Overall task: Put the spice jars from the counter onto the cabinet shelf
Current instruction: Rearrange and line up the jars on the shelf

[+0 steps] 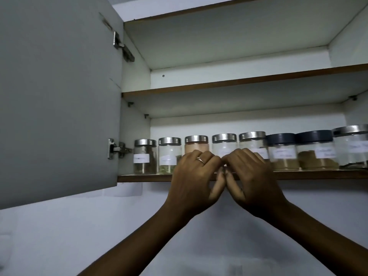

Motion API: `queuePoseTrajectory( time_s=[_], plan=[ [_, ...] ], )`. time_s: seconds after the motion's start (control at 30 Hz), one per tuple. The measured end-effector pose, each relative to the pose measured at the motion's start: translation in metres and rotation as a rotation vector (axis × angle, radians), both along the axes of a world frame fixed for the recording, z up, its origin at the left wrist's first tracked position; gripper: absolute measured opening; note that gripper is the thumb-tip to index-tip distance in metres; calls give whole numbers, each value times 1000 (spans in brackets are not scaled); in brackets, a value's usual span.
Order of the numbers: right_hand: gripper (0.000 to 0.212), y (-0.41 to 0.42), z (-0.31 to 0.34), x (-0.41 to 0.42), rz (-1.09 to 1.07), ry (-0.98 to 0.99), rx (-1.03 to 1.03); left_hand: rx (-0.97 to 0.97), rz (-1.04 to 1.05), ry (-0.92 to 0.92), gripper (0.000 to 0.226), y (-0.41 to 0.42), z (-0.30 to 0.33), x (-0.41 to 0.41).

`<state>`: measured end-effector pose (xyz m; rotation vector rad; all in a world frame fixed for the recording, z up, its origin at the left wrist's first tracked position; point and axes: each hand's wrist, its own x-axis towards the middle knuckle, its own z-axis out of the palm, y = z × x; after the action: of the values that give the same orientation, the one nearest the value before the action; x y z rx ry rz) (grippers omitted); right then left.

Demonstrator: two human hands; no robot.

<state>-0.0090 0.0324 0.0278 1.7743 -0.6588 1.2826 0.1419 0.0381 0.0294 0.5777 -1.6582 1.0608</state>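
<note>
**Both hands meet at the front edge of the jar shelf**

The left hand (194, 176), with a thin ring on one finger, and the right hand (253, 176) are raised side by side, backs toward the camera, thumbs touching each other in the middle. The fingers (207, 156) of both hands are curled forward over the brown-edged lowest cabinet shelf (143, 177). Whether they grip a jar cannot be told, because the fingertips are hidden behind the knuckles.

A row of clear glass spice jars with white paper labels stands on that shelf. Left of the fingers are a silver-lidded jar of brown sticks (145, 156) and a silver-lidded jar of green leaves (169, 155), standing just beside each other. Directly behind the left knuckles is a silver-lidded jar of pinkish powder (196, 144); its lower half is covered. Behind the gap between the hands and behind the right knuckles stand two more silver-lidded jars (224, 143), mostly hidden. Right of the fingers are two dark-lidded jars of tan powder (282, 152) and a larger silver-lidded jar (351, 148), cut off by the frame edge.

The label writing is too blurred to read. The grey cabinet door (57, 96) hangs open at far left.
</note>
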Motion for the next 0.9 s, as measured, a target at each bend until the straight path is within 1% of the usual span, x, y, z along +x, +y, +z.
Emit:
queuePoseTrajectory(
  time_s=[0.17,0.27,0.37,0.5,0.6,0.73,0.9],
  plan=[
    [18,-7,3,83,9,-20,9,20,0,13,15,-8,5,81],
    [18,-13,8,119,1,-8,49,41,15,48,15,-14,9,115],
    [22,-19,16,146,-27,23,96,74,29,93,18,-21,14,141],
    [36,-30,25,168,-74,61,148,117,71,111,20,-33,29,167],
    [40,-43,36,176,-86,45,182,182,126,129,17,-48,48,180],
    [45,-68,60,180,-137,-13,278,302,220,132,33,-79,73,187],
    [55,-90,79,174,-246,10,396,420,354,80,48,-102,83,189]
  ],
)
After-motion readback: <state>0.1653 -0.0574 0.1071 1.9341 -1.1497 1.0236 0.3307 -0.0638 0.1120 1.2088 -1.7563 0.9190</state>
